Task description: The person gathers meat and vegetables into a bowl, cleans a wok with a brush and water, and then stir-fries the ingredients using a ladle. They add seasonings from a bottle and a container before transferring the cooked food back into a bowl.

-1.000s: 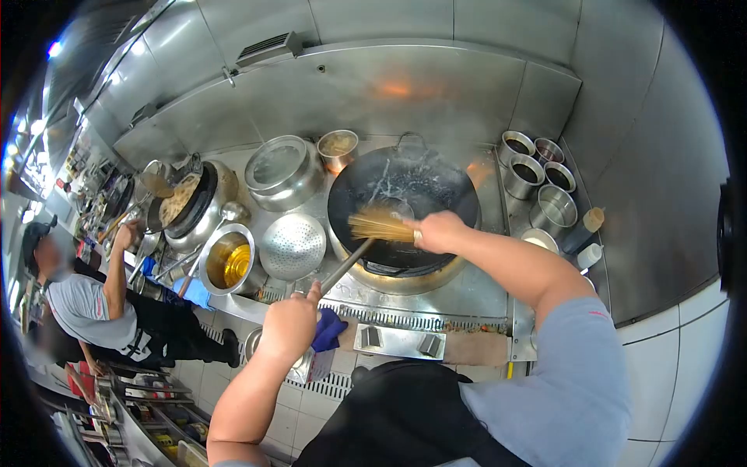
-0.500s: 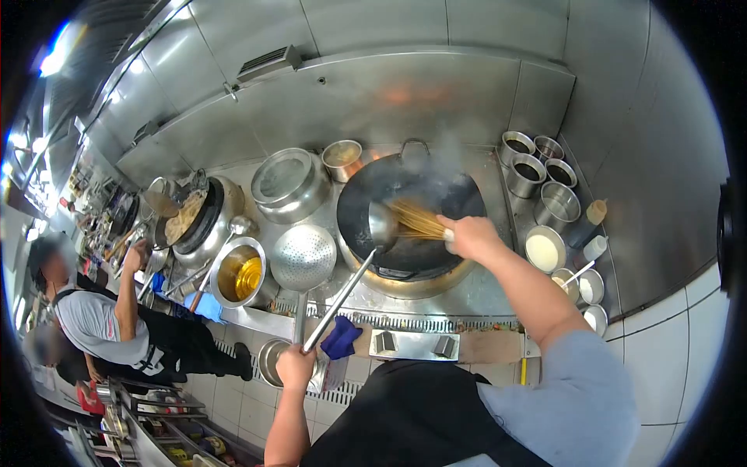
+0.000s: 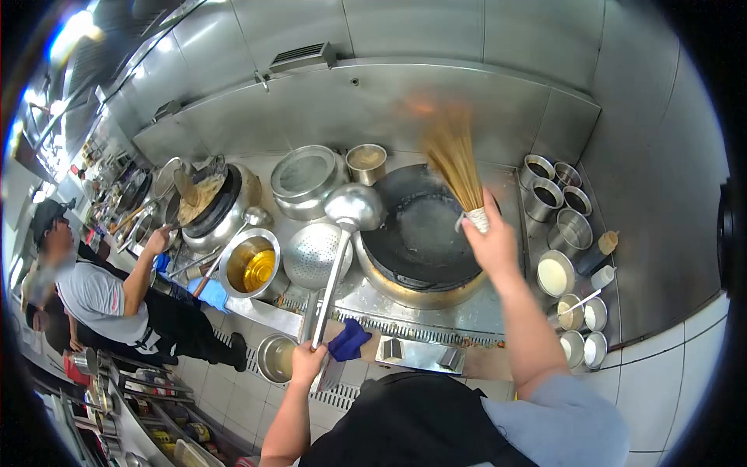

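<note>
A long-handled metal ladle (image 3: 354, 207) is in my left hand (image 3: 306, 361), which is closed round the lower end of its handle. The ladle's bowl hangs beside the wok's left rim, above the perforated strainer (image 3: 311, 257). My right hand (image 3: 490, 237) grips a bamboo wok brush (image 3: 454, 156) by its white-bound end. Its bristles point up and are blurred, in front of the steel back wall. Below the brush sits the dark wok (image 3: 420, 241) on the stove, with a wet sheen and foam spots inside.
Left of the strainer stands a pot of yellow oil (image 3: 247, 265); behind is a lidded pot (image 3: 307, 175). Seasoning containers (image 3: 554, 274) and bottles line the right side. A purple cloth (image 3: 350, 340) lies at the front edge. Another person (image 3: 101, 288) works at a wok on the left.
My right hand has lifted the brush out of the wok, bristles now upward. The ladle has moved left and up, from inside the wok to beyond its left rim. The view has shifted slightly.
</note>
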A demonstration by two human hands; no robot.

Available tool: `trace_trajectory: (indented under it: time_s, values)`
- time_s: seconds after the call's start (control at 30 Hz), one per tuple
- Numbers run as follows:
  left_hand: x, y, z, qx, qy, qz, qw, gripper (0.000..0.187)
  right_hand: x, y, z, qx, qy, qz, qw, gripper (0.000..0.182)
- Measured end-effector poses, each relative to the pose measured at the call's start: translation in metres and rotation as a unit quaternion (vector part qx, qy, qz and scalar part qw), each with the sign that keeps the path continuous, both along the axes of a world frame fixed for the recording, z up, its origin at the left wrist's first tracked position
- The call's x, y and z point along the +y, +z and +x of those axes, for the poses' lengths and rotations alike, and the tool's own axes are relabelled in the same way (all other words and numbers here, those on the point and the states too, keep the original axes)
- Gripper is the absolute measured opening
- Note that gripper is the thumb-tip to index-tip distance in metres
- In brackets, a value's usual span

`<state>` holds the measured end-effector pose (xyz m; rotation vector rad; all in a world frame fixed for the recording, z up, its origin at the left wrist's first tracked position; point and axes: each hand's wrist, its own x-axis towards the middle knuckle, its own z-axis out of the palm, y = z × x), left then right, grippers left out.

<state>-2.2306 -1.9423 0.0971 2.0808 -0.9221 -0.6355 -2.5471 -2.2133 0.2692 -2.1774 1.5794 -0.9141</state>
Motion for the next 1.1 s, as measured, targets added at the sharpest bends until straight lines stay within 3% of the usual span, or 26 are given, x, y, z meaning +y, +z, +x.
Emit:
trace_trajectory:
  time_s: [0.03,0.07,0.1,0.17,0.23,0.3,0.33,0.37,0.4,0.47,0.5,0.57,0.67,0.7,0.8,0.87,0.97,1.03,1.1]
  values:
    - [-0.003,0.004,-0.002,0.022,-0.007,0.000,1.000,0.032,0.008,-0.008,0.013,-0.147,-0.027,-0.031,0.988,0.071]
    - [-0.008,0.009,-0.007,0.022,-0.004,0.007,1.000,0.032,0.014,-0.019,0.021,-0.063,0.034,-0.083,0.994,0.071]
    - [-0.014,0.013,-0.004,0.020,-0.007,0.005,1.000,0.032,0.021,-0.014,0.026,0.168,0.119,-0.006,0.979,0.070]
    - [-0.020,0.013,0.000,0.115,0.010,0.016,0.993,0.031,0.026,-0.011,0.019,0.311,0.222,-0.017,0.924,0.067]
    - [-0.020,0.007,0.009,0.129,0.044,0.024,0.990,0.029,0.016,-0.006,0.009,0.336,0.210,-0.017,0.918,0.065]
    - [-0.016,0.011,0.012,-0.072,0.089,-0.007,0.993,0.029,0.015,0.011,-0.001,0.350,0.176,-0.012,0.920,0.056]
    - [-0.012,0.001,0.017,-0.087,0.130,-0.017,0.988,0.031,0.014,0.021,-0.011,0.343,0.165,-0.069,0.922,0.053]
    - [-0.008,0.033,0.007,-0.165,0.111,0.023,0.980,0.031,0.015,0.030,-0.017,0.333,0.153,-0.127,0.922,0.049]
    - [0.000,0.038,0.007,-0.151,0.090,0.010,0.984,0.031,0.022,0.041,-0.014,0.333,0.158,-0.127,0.921,0.049]
    - [0.009,0.048,0.005,-0.134,0.075,-0.003,0.988,0.031,0.040,0.054,0.002,0.461,0.117,-0.055,0.878,0.049]
    - [0.013,0.054,0.001,-0.126,0.058,0.022,0.990,0.029,0.042,0.048,0.015,0.452,0.137,-0.033,0.881,0.038]
    - [0.018,0.056,-0.002,-0.117,0.043,0.053,0.991,0.028,0.003,0.009,0.046,0.486,0.276,0.076,0.826,0.026]
    - [0.023,0.043,-0.009,-0.096,0.036,0.128,0.986,0.023,-0.092,-0.086,0.093,0.349,0.120,0.039,0.928,0.022]
    - [0.023,0.040,-0.014,-0.094,0.038,0.126,0.987,0.023,-0.098,-0.081,0.104,0.263,0.041,0.051,0.963,0.022]
    - [0.033,0.033,-0.019,-0.156,0.019,0.160,0.975,0.025,-0.071,-0.064,0.111,0.254,0.133,0.045,0.957,0.024]
    - [0.035,0.037,-0.025,-0.153,0.017,0.175,0.972,0.026,-0.039,-0.036,0.091,0.369,0.252,0.036,0.894,0.026]
    - [0.037,0.028,-0.023,-0.158,0.009,0.195,0.968,0.028,-0.015,0.035,0.056,0.419,0.290,0.081,0.857,0.021]
    - [0.039,0.020,-0.023,-0.186,0.012,0.198,0.962,0.030,-0.048,0.016,0.062,0.374,0.296,0.048,0.878,0.021]
    - [0.036,0.018,-0.022,-0.190,0.002,0.210,0.959,0.031,-0.088,-0.024,0.096,0.236,0.231,0.047,0.943,0.026]
